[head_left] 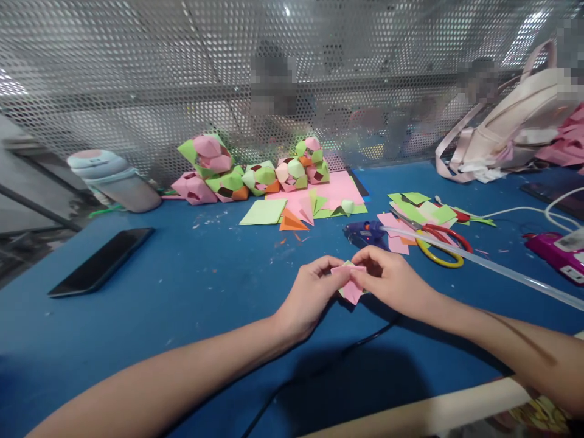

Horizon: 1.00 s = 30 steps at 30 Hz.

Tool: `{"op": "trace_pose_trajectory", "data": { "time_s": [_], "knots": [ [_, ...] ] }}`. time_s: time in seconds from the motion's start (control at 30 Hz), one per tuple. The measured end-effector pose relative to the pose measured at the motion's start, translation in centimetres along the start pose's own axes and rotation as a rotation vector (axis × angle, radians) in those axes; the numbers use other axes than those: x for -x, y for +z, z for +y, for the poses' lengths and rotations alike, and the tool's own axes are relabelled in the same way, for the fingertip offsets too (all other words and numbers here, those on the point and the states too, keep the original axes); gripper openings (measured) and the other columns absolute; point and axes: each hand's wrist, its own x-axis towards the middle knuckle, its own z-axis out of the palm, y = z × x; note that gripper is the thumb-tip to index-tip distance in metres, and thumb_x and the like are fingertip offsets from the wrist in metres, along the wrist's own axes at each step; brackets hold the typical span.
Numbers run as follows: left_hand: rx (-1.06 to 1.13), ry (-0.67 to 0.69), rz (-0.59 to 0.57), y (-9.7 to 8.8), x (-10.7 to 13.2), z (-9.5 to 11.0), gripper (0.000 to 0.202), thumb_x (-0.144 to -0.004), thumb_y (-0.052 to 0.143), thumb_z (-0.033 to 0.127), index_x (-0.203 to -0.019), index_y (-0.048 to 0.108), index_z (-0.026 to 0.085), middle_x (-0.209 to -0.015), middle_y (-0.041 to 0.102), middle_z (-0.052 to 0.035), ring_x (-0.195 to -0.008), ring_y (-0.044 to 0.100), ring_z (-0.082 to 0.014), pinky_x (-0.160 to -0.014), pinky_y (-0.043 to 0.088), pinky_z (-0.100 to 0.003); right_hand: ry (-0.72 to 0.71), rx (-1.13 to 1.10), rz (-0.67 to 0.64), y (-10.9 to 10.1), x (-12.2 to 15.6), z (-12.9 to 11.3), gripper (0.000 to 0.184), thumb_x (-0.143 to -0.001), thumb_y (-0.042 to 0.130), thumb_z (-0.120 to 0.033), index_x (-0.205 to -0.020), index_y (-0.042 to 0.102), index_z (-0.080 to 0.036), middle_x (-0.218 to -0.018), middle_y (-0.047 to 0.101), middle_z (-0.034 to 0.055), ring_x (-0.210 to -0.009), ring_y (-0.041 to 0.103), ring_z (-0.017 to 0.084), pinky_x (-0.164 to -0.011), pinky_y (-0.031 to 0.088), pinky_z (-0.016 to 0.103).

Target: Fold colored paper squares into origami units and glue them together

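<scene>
Paper (353, 294) is pinched by the fingers (367, 280) of left hand (306, 291) and right hand (396, 281), tip aimed at six o'clock; at ten, the cup's (122, 190) contents are hidden.

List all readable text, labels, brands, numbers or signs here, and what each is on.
None readable.
Magenta device: pale patches; any print too small to read.
Bottle lid: small dark marks, too blurred to tell if lettering.
Blue glue gun: any marking too blurred to read.
Folded pink paper in left hand and right hand: no text visible.
</scene>
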Motion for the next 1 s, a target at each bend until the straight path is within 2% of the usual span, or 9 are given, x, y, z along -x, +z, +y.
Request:
{"op": "trace_pose_trajectory", "data": {
  "time_s": [0.1,0.23,0.33,0.5,0.73,0.87,1.0],
  "knots": [
    [-0.044,0.000,0.011,0.07,0.05,0.04,0.014,-0.076,0.067,0.027,-0.080,0.066,0.013,-0.079,0.067,-0.0046,-0.072,0.059,-0.0131,-0.070,0.046,-0.025,0.024,-0.100,0.011,0.32,0.01,0.27,0.012,-0.085,0.055,-0.029,-0.080,0.056,-0.018,-0.065,0.058,-0.0032,-0.057,0.051,0.009,-0.052,0.040,0.021],
    [-0.037,-0.034,0.015,0.09,0.02,0.19,0.014,-0.075,0.067,0.024,-0.084,0.065,0.013,-0.081,0.066,-0.0048,-0.072,0.059,-0.0132,-0.068,0.046,-0.025,0.042,-0.149,0.017,0.34,0.08,0.17,0.014,-0.084,0.058,-0.030,-0.078,0.057,-0.017,-0.065,0.057,-0.0029,-0.057,0.050,0.008,-0.051,0.039,0.021],
    [0.025,-0.041,0.021,0.02,0.05,0.24,0.017,-0.074,0.067,0.021,-0.088,0.063,0.015,-0.079,0.064,-0.0029,-0.070,0.059,-0.0122,-0.066,0.046,-0.024,0.045,-0.156,0.026,0.39,0.05,0.33,0.013,-0.084,0.058,-0.029,-0.078,0.057,-0.017,-0.065,0.056,-0.0032,-0.057,0.049,0.008,-0.051,0.038,0.021],
    [0.024,-0.006,0.025,-0.08,-0.01,0.19,0.010,-0.077,0.064,0.021,-0.083,0.060,0.015,-0.071,0.060,0.0004,-0.061,0.055,-0.0082,-0.059,0.044,-0.020,0.074,-0.133,0.048,0.35,-0.10,0.85,0.010,-0.082,0.058,-0.026,-0.078,0.058,-0.018,-0.066,0.057,-0.0029,-0.057,0.049,0.008,-0.052,0.039,0.021],
    [0.006,-0.001,0.048,0.01,-0.17,0.49,0.009,-0.076,0.064,0.021,-0.077,0.060,0.013,-0.064,0.059,0.0024,-0.052,0.053,-0.0060,-0.051,0.042,-0.017,0.015,-0.161,0.036,0.44,-0.01,0.78,0.005,-0.083,0.056,-0.023,-0.083,0.056,-0.019,-0.069,0.055,-0.0033,-0.061,0.050,0.009,-0.054,0.040,0.021],
    [0.037,-0.023,0.035,0.06,-0.13,0.71,0.009,-0.076,0.063,0.021,-0.075,0.059,0.013,-0.063,0.060,0.0019,-0.051,0.057,-0.0081,-0.050,0.045,-0.019,-0.029,-0.173,0.035,0.41,0.12,0.44,0.001,-0.084,0.054,-0.020,-0.085,0.055,-0.019,-0.069,0.053,-0.0041,-0.062,0.049,0.009,-0.055,0.040,0.021],
    [0.046,-0.034,0.026,0.03,-0.18,0.85,0.009,-0.075,0.064,0.020,-0.075,0.060,0.013,-0.064,0.061,0.0006,-0.052,0.059,-0.0096,-0.052,0.046,-0.021,-0.074,-0.135,0.014,0.25,0.18,0.26,0.007,-0.085,0.050,-0.017,-0.081,0.055,-0.019,-0.069,0.053,-0.0040,-0.062,0.049,0.009,-0.056,0.039,0.021]
  ]
}}
